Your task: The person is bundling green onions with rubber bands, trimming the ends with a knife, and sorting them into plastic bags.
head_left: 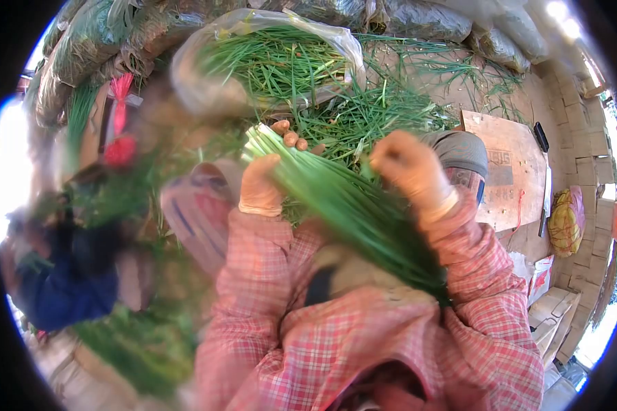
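Note:
A thick bunch of long green stalks (343, 198) with pale white ends lies slantwise across my lap, its ends at the upper left and its dark leaf tips at the lower right. My left hand (264, 181) is wrapped round the bunch near the white ends, with fingertips showing on the far side. Above the leafy part, to the right, my right hand (408, 168) is raised with its fingers curled together. It is blurred by motion, and a small bit of green shows at its fingertips.
Ahead stands an open plastic bag (356, 58) of green stalks, with loose stalks (391, 113) beside it. A wooden board (504, 171) and a knife (541, 137) are at right. Pink ties (121, 103) hang at left, near a blurred person in blue (68, 288). Filled bags (425, 20) line the back.

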Demonstrator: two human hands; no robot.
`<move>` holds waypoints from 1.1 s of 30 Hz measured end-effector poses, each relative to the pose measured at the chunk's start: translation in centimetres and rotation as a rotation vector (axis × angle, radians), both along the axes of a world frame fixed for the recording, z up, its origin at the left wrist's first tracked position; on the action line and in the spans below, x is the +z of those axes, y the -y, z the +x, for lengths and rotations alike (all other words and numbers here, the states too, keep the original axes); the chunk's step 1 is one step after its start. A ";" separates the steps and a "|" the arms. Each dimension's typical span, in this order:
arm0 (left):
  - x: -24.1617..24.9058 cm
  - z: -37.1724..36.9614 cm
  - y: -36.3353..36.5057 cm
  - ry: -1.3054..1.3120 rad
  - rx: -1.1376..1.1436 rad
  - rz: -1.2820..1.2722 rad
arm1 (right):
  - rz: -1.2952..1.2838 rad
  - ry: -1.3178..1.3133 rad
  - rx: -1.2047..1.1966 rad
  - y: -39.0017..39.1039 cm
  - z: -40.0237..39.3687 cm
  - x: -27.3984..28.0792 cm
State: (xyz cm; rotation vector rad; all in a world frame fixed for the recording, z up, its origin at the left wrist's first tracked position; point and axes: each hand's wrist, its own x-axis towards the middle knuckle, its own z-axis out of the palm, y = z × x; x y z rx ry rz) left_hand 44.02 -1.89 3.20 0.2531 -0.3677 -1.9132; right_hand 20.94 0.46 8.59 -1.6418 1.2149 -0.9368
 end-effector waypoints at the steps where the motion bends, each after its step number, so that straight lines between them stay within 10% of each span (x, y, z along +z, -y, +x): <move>1: -0.1 0.0 0.0 -0.020 -0.002 -0.001 | 0.223 0.213 -0.064 0.2 -1.2 0.5; 4: -1.7 0.3 0.4 -0.058 -0.017 0.036 | 0.151 0.405 -0.241 1.3 -5.7 1.2; 9: 1.1 5.7 2.1 0.582 0.443 0.259 | 0.086 0.332 -0.423 1.5 -10.9 2.9; 11: 6.5 6.7 2.3 0.154 0.643 0.475 | 0.004 0.338 -0.555 0.6 -11.8 3.0; 13: 2.4 13.0 2.4 0.388 0.847 0.320 | 0.046 0.351 -0.479 0.6 -14.9 -0.5; 14: -2.4 16.7 3.8 0.298 0.930 0.372 | -0.020 0.048 -0.457 0.6 -15.2 -3.3; 15: 0.7 13.4 3.2 0.807 1.071 0.095 | -0.083 -0.258 -0.443 0.5 -14.9 -5.3; 17: 6.2 11.4 3.2 0.925 1.166 -0.029 | -0.347 -0.801 -0.450 -0.4 -10.4 -2.5; 20: 10.1 11.5 3.2 0.957 1.289 -0.223 | -0.039 -0.213 -0.274 -0.7 -6.2 -2.1; 25: 14.1 3.4 -1.1 1.378 1.043 -0.728 | 0.903 0.749 0.553 -1.7 3.4 -0.1; 26: 15.0 0.8 -3.0 1.186 0.708 -0.717 | 0.919 0.943 0.614 -2.0 5.2 -0.9; 28: 14.3 -2.2 -3.9 1.635 0.255 -1.623 | 0.954 1.285 0.651 -2.5 7.0 -0.8; 30: 13.1 -4.9 -5.4 1.432 -0.075 -2.134 | 1.052 1.628 0.578 -2.7 6.6 1.8; 33: 8.5 -5.8 -7.8 1.340 -0.302 -2.372 | 0.856 1.366 0.515 -2.5 5.2 -0.6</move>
